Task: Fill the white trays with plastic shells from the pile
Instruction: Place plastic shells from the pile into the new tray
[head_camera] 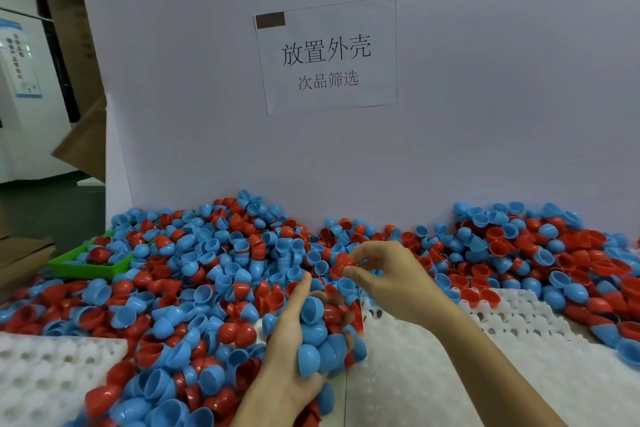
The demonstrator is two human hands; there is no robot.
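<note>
A big pile of red and blue plastic shells (214, 270) covers the table against a white board. My left hand (294, 350) cups a handful of several blue and red shells (322, 340) at the centre bottom. Just above it, my right hand (388, 274) pinches a red shell (341, 265) between thumb and fingertips over the pile. One white tray (433, 374) with round holes lies under my right forearm. Another white tray (45, 367) sits at the bottom left, partly buried by shells.
A green tray (74, 269) holding a few shells stands at the left edge of the pile. A paper sign (327, 55) hangs on the white board behind. Cardboard boxes (83, 146) stand at the far left beyond the table.
</note>
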